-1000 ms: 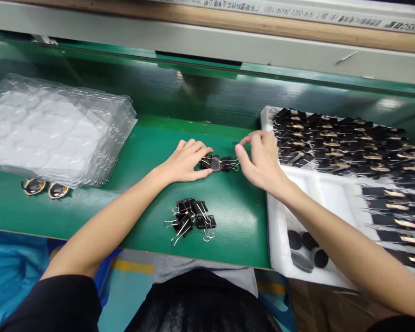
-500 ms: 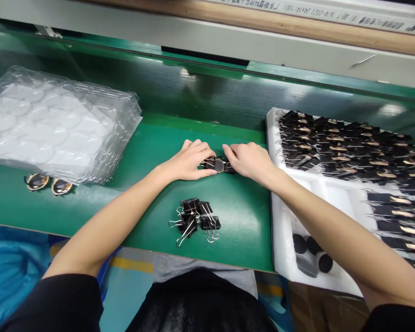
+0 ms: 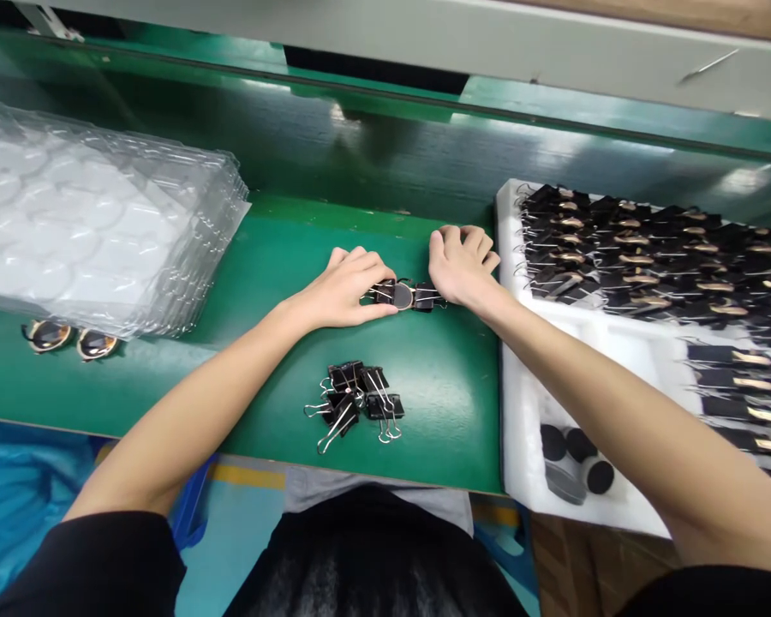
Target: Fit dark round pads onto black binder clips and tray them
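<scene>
A round dark disc with a gold-coloured rim [image 3: 403, 296] lies on the green bench, between two black binder clips. My left hand [image 3: 350, 290] has its thumb and fingers closed around the left binder clip [image 3: 383, 292], partly covering it. On the disc's other side, the right binder clip [image 3: 425, 297] shows its wire handles pointing toward my right hand [image 3: 463, 264]. That hand is lifted beside the clip with its fingers apart and loosely bent, nothing visible in it. Closer to me sits a small pile of loose binder clips [image 3: 353, 398].
On the right, a white foam tray [image 3: 512, 411] holds rows of clipped pieces [image 3: 636, 257] and several dark round discs [image 3: 580, 446]. Stacked clear plastic trays [image 3: 103, 223] stand at left, with two round gold-rimmed pieces [image 3: 96, 344] before them. A grey beam [image 3: 385, 38] crosses the back.
My right hand has come away from the right binder clip, up and to the right, and its fingers have spread. My left hand stays at the left clip. The view has shifted slightly.
</scene>
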Available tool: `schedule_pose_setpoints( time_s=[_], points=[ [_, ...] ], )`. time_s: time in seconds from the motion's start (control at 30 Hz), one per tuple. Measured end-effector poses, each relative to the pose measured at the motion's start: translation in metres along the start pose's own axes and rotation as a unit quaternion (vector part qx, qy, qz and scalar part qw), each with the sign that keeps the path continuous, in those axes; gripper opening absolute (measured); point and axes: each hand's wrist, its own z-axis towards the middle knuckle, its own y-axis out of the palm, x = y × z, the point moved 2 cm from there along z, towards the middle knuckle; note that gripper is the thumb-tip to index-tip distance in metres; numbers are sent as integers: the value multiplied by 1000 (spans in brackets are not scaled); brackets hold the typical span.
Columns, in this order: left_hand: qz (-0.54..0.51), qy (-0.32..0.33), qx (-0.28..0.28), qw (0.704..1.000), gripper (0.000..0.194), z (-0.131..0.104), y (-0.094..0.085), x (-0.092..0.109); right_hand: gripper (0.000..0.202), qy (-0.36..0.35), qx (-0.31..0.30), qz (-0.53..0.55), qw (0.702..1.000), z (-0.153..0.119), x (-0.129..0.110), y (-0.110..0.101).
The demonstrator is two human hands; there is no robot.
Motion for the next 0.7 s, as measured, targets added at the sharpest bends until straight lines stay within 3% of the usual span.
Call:
schedule_pose_setpoints(
  time_s=[0.3, 0.7],
  points=[
    [-25, -36, 0, 999, 40, 3, -1, 3, 59, -45, 26, 2, 999, 3, 14, 5],
    [-7, -13, 1, 1000, 52, 10, 7, 2, 59, -84, 62, 17, 994, 9, 27, 14]
  ],
)
